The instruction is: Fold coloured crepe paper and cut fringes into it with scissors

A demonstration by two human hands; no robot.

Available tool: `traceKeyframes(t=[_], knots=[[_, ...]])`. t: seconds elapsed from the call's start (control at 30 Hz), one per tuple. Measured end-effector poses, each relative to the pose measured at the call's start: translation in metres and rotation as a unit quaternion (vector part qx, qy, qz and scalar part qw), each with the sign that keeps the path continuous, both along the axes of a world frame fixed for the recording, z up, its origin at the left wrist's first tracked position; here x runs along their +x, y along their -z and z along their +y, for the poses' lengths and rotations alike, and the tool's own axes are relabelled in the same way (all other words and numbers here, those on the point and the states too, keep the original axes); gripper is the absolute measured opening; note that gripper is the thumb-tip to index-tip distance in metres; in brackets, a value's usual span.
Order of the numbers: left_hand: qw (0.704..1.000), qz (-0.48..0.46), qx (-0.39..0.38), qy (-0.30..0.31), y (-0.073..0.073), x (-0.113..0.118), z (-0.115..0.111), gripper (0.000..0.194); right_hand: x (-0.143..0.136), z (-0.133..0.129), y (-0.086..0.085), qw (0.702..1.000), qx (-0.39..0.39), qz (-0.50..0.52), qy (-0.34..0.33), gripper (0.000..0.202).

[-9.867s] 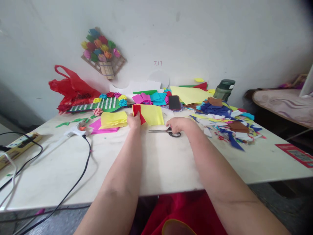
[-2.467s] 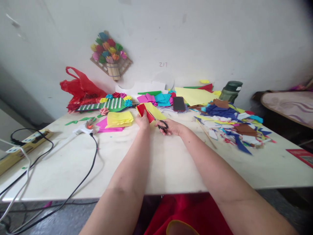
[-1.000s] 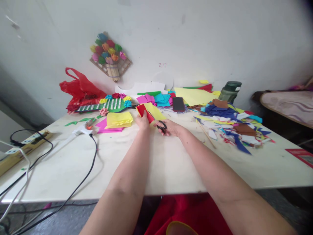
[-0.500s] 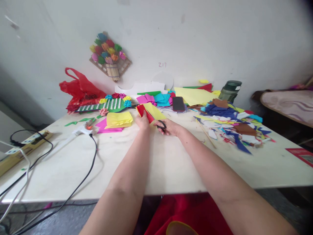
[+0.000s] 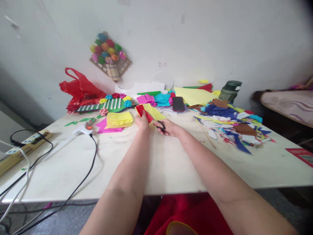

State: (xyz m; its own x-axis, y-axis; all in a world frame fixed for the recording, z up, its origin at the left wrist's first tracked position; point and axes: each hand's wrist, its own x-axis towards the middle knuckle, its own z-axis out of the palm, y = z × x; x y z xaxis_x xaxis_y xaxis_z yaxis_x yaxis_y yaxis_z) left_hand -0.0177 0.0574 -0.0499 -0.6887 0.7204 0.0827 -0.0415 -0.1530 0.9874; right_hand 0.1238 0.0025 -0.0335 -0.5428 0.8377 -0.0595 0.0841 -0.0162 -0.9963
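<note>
Over the middle of the table, my left hand (image 5: 141, 121) is closed on a red piece of paper (image 5: 144, 115) laid against a yellow sheet (image 5: 154, 111). My right hand (image 5: 170, 127) grips black-handled scissors (image 5: 160, 126) by their loops, close to the lower right edge of the red paper. The blades are mostly hidden by the paper and fingers. Left of my left hand lies a stack of yellow paper (image 5: 119, 119), partly on top of magenta paper (image 5: 110, 130).
A phone (image 5: 178, 104), cyan paper (image 5: 161, 99) and a red plastic bag (image 5: 80, 86) lie along the back. Paper scraps (image 5: 234, 120), a wooden stick (image 5: 205, 133) and a green bottle (image 5: 230, 91) occupy the right. A glue gun (image 5: 84, 129) with a black cord is at left.
Both hands have shifted very slightly to the left with the red and yellow paper and the scissors. Everything else looks the same.
</note>
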Motion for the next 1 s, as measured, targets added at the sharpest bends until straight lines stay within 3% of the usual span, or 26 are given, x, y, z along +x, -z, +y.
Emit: traceKeyframes(t=[0.27, 1.0], knots=[[0.999, -0.005, 0.029, 0.026, 0.0059, 0.004, 0.0032, 0.03, 0.0012, -0.0023, -0.0029, 1.0, -0.009, 0.004, -0.003, 0.039], [1.0, -0.004, -0.006, 0.02, -0.001, 0.0069, -0.0046, 0.025, -0.0009, 0.0015, 0.0018, 1.0, 0.001, 0.01, 0.022, 0.04]])
